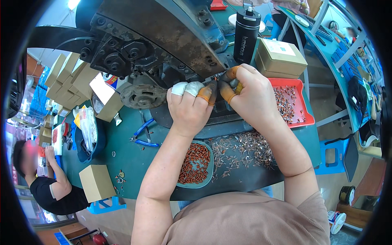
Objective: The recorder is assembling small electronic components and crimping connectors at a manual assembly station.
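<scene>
My left hand (190,107) and my right hand (249,96) meet fingertip to fingertip at the base of a big dark press machine (155,36). Orange finger cots cover several fingertips, and white tape wraps two left fingers. Both hands pinch a tiny metal part (216,83) between them; the part itself is mostly hidden. Below my wrists, a teal dish (208,179) holds many small orange pieces, and loose small metal pieces (245,149) lie scattered on a dark mat.
A red tray (305,110) with small parts sits right of my hands. Behind it stand a cardboard box (281,57) and a black bottle (246,36). Blue-handled pliers (143,136) and another box (96,182) lie on the green table (126,163). Another person (45,179) sits far left.
</scene>
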{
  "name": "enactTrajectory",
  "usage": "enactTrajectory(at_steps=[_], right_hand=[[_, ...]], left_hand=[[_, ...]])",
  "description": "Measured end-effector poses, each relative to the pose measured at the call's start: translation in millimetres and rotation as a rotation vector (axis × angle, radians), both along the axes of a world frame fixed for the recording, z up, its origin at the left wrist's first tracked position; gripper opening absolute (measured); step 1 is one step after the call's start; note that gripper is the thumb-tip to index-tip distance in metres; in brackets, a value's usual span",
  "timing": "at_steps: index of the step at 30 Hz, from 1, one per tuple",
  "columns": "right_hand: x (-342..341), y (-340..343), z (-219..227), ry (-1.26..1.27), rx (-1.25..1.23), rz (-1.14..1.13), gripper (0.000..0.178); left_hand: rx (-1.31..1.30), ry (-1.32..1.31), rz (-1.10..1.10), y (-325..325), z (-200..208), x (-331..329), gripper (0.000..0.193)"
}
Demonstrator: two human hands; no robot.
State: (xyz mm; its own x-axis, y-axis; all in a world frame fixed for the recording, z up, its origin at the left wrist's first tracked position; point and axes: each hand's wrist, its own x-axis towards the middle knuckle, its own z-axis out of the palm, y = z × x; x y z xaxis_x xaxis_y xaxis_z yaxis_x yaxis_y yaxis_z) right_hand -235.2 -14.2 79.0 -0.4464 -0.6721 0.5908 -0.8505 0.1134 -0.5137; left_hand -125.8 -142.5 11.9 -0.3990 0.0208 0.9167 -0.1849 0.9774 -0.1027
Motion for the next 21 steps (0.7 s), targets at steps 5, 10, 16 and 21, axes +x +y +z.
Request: enactTrajectory(at_steps=[5,10,16,21], right_hand=[[-0.4,-0.5,-4.5,-0.014,-0.025,0.013,0.017],[-5.3,-6.7,-22.7,-0.273,-0.178,0.148,0.018],[4.5,-6.1,-26.3,-0.301,-0.203,0.082,0.018],[4.4,-8.5,-33.0,-0.202,-0.256,0.042,0.014]], left_hand=[[-0.007,-0.006,0.008,0.6,1.1,1.5,0.032],[0.026,0.024,-0.038,-1.6,3.4,0.0,0.029],[-0.018,-0.016,0.029,-2.3,13.0,6.8,0.028],[-0.043,-0.001,0.054,-0.7,12.4,1.8,0.029]])
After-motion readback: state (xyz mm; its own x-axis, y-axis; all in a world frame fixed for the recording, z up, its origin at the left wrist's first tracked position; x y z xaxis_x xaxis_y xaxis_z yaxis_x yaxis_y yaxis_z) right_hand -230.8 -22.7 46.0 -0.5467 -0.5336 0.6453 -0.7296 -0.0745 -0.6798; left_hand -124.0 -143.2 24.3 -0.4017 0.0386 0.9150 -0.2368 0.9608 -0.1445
